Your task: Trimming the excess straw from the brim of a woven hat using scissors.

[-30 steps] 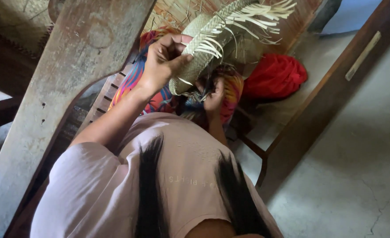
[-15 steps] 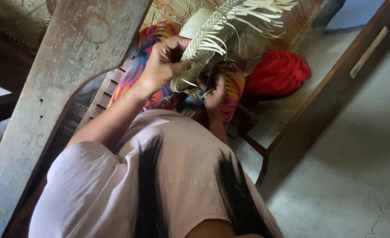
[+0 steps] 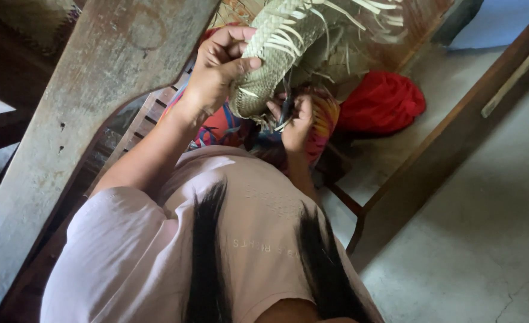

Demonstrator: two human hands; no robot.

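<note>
Woven straw piece (image 3: 276, 66), pale and half-plaited, held up in front of the person's chest, its loose strip ends (image 3: 360, 12) fanning out toward the top edge of the frame; left hand (image 3: 216, 66) clenched on its left edge, thumb pressed across the weave, fingers curled behind; right hand (image 3: 297, 116) just below the piece's lower edge, fingers closed on a thin dark tool (image 3: 287, 107) whose kind cannot be told, touching the frayed lower strands; beneath both hands a bright multicoloured cloth (image 3: 324, 119) over the lap; a red bundle (image 3: 381, 101) lies near, to the right, on the floor; a worn wooden beam (image 3: 79, 119) slants across the left; a dark wooden frame (image 3: 432, 161) runs diagonally at right; grey concrete floor (image 3: 473, 239) beyond it
</note>
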